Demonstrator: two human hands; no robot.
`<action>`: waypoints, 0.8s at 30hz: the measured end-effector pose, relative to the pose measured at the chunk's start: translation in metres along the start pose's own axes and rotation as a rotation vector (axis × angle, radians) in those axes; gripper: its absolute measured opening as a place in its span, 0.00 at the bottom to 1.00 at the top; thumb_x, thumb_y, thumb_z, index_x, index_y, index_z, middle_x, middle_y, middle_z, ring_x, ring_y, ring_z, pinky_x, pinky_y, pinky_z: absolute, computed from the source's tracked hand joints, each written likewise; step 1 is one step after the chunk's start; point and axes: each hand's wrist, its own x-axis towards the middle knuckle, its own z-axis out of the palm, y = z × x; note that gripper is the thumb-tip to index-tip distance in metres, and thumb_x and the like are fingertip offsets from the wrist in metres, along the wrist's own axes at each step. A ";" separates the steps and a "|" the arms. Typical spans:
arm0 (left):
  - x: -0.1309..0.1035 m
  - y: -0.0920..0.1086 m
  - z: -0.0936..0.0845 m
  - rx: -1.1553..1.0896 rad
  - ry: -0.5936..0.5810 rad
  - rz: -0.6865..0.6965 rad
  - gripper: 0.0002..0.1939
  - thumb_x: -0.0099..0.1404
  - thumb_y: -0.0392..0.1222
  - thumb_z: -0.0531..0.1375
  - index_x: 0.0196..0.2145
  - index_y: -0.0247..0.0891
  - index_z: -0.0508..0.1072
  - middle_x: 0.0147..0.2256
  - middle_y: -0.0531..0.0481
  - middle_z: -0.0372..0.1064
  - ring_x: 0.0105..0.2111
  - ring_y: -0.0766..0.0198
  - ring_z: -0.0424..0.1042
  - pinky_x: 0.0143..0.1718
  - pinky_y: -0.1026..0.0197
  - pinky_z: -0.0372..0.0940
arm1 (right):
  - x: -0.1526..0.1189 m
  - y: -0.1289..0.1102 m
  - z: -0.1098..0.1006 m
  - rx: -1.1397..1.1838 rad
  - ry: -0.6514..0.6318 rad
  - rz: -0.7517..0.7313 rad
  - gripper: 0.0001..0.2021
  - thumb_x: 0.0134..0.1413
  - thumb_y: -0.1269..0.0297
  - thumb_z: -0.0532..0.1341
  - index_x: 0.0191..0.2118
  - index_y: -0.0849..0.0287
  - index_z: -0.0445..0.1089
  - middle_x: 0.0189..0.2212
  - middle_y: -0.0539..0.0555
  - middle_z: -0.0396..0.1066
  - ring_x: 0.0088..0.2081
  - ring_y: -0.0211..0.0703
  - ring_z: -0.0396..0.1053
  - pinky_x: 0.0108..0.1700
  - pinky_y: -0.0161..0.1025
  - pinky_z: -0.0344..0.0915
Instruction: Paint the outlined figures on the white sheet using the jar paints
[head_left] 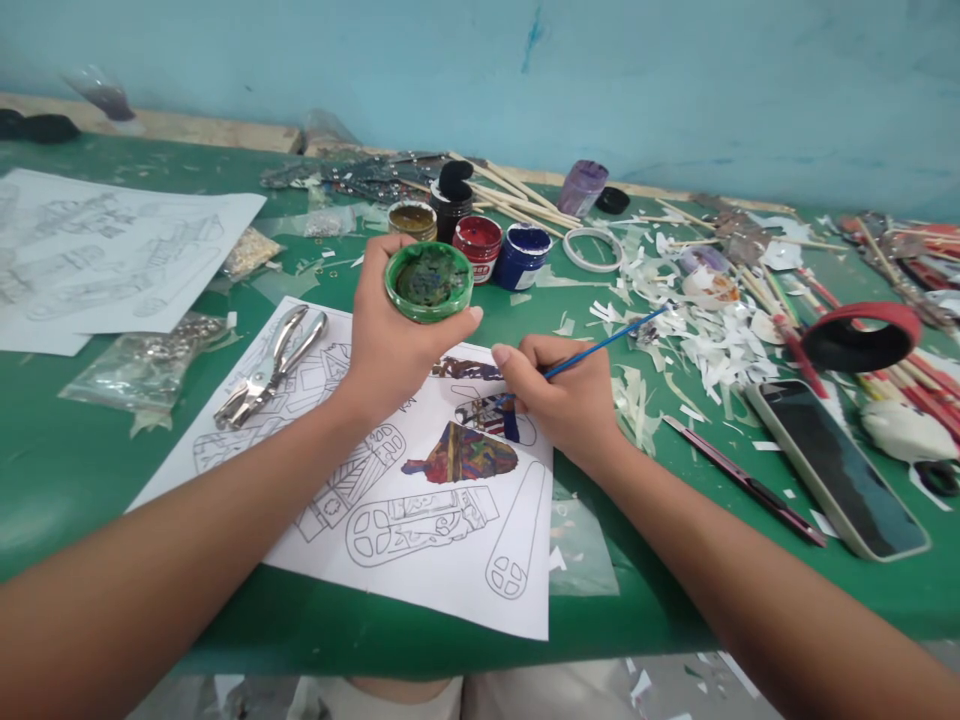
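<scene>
My left hand (pixel 394 345) is wrapped round an open green paint jar (pixel 429 283), holding it tilted above a sheet of line drawings (pixel 442 580). In my right hand (pixel 562 395) is a thin blue paintbrush (pixel 600 345), its handle pointing up to the right. The brush tip is low over a partly painted shape (pixel 499 418), mostly hidden by my fingers; I cannot tell if it touches. Below that, a painted shape (pixel 469 455) shows red, blue and brown. A metal hole punch (pixel 274 365) lies on the sheet's left part.
Open red (pixel 478 245) and blue paint jars (pixel 523 255) stand behind my hands, beside a brownish jar (pixel 412 220). A phone (pixel 840 470) and a slim cutter (pixel 742 480) lie at right. Paper scraps (pixel 716 335) and tape rolls are scattered beyond. More drawings (pixel 120 250) lie left.
</scene>
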 end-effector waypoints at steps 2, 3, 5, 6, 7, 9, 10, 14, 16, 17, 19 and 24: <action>0.000 0.001 0.000 -0.002 0.004 -0.004 0.30 0.47 0.47 0.74 0.42 0.47 0.61 0.38 0.51 0.66 0.37 0.56 0.71 0.41 0.48 0.72 | 0.000 0.000 0.000 0.036 0.044 0.014 0.25 0.56 0.58 0.64 0.13 0.56 0.55 0.10 0.44 0.56 0.16 0.30 0.53 0.20 0.33 0.51; 0.000 0.002 0.000 -0.005 0.007 -0.004 0.30 0.47 0.47 0.73 0.42 0.46 0.61 0.38 0.51 0.66 0.37 0.56 0.71 0.41 0.49 0.72 | 0.000 -0.001 -0.001 0.064 0.066 0.023 0.25 0.56 0.55 0.64 0.13 0.56 0.56 0.09 0.44 0.56 0.15 0.30 0.53 0.19 0.33 0.50; -0.001 0.003 0.000 -0.011 0.010 0.001 0.30 0.47 0.45 0.73 0.42 0.46 0.61 0.38 0.51 0.67 0.38 0.56 0.71 0.42 0.49 0.71 | -0.001 -0.001 -0.003 0.115 0.091 0.039 0.25 0.56 0.48 0.63 0.15 0.56 0.61 0.09 0.44 0.56 0.13 0.30 0.53 0.17 0.33 0.49; -0.001 0.004 0.000 -0.012 0.010 0.003 0.30 0.47 0.45 0.73 0.42 0.46 0.61 0.38 0.51 0.67 0.38 0.56 0.71 0.43 0.48 0.71 | -0.002 -0.002 -0.004 0.130 0.091 0.047 0.25 0.56 0.45 0.62 0.16 0.56 0.63 0.09 0.44 0.57 0.12 0.30 0.53 0.16 0.33 0.48; -0.001 0.003 0.000 -0.011 0.009 0.002 0.30 0.47 0.45 0.73 0.42 0.46 0.61 0.39 0.51 0.67 0.38 0.56 0.71 0.43 0.48 0.71 | -0.003 -0.002 -0.004 0.137 0.085 0.054 0.26 0.56 0.43 0.61 0.16 0.56 0.64 0.08 0.45 0.57 0.11 0.30 0.54 0.16 0.33 0.48; -0.001 0.002 -0.001 -0.001 0.009 -0.001 0.30 0.47 0.45 0.73 0.42 0.46 0.61 0.39 0.51 0.67 0.39 0.56 0.71 0.44 0.48 0.71 | -0.004 -0.002 -0.006 0.132 0.062 0.062 0.28 0.56 0.40 0.60 0.16 0.57 0.65 0.09 0.46 0.59 0.12 0.31 0.56 0.16 0.33 0.50; -0.001 0.001 -0.001 0.004 0.011 -0.001 0.30 0.47 0.45 0.73 0.43 0.46 0.61 0.40 0.51 0.67 0.40 0.55 0.71 0.44 0.48 0.71 | -0.005 -0.003 -0.006 0.120 0.050 0.061 0.29 0.55 0.39 0.60 0.15 0.57 0.65 0.09 0.46 0.60 0.12 0.31 0.57 0.16 0.33 0.51; -0.001 -0.003 -0.001 0.014 0.020 0.014 0.32 0.46 0.45 0.74 0.43 0.46 0.62 0.40 0.51 0.65 0.44 0.54 0.71 0.47 0.46 0.71 | -0.005 -0.004 -0.005 0.065 0.025 0.038 0.29 0.55 0.42 0.62 0.13 0.58 0.64 0.09 0.47 0.61 0.13 0.31 0.56 0.17 0.33 0.51; -0.001 -0.004 0.000 0.011 0.016 0.009 0.32 0.46 0.45 0.74 0.43 0.46 0.62 0.40 0.51 0.65 0.43 0.54 0.71 0.48 0.46 0.70 | -0.005 -0.004 -0.004 0.055 0.020 0.041 0.28 0.55 0.44 0.63 0.13 0.58 0.64 0.09 0.47 0.61 0.13 0.30 0.56 0.17 0.32 0.51; -0.001 -0.004 0.000 0.009 0.014 0.005 0.32 0.46 0.45 0.74 0.43 0.46 0.62 0.40 0.51 0.65 0.43 0.54 0.71 0.48 0.46 0.70 | -0.006 -0.004 -0.004 0.051 0.017 0.044 0.28 0.56 0.45 0.63 0.13 0.58 0.65 0.09 0.47 0.61 0.13 0.30 0.56 0.17 0.32 0.51; -0.002 -0.004 0.000 0.009 0.015 -0.001 0.31 0.46 0.44 0.74 0.44 0.45 0.62 0.40 0.51 0.65 0.43 0.54 0.71 0.48 0.46 0.70 | -0.006 -0.004 -0.004 0.042 0.008 0.044 0.27 0.56 0.47 0.63 0.13 0.58 0.65 0.09 0.47 0.61 0.13 0.30 0.56 0.17 0.32 0.51; -0.001 -0.002 0.000 -0.004 0.013 0.009 0.32 0.46 0.43 0.74 0.44 0.45 0.61 0.39 0.51 0.66 0.42 0.54 0.71 0.47 0.46 0.70 | -0.007 -0.003 -0.003 0.025 -0.011 0.015 0.25 0.58 0.52 0.62 0.13 0.58 0.65 0.09 0.46 0.60 0.14 0.30 0.56 0.17 0.32 0.51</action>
